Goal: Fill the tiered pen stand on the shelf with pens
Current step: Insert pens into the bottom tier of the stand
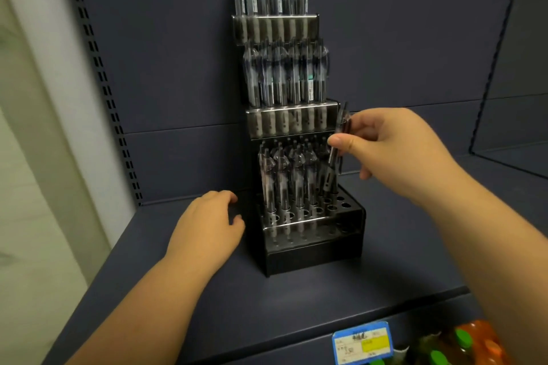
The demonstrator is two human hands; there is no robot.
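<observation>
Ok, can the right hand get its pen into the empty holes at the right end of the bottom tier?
Probably yes. The right hand holds the pen just above the empty holes, nothing lies between, and the left hand rests against the stand's other side.

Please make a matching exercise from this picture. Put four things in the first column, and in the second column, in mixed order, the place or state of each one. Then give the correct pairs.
Things
1. left hand
2. right hand
3. price label
4. top tier of the pen stand

Places or states
A. on the front edge of the shelf
B. filled with upright pens
C. pinches a pen over the lowest tier
D. rests against the stand's left side

Pairs: 1-D, 2-C, 3-A, 4-B
</observation>
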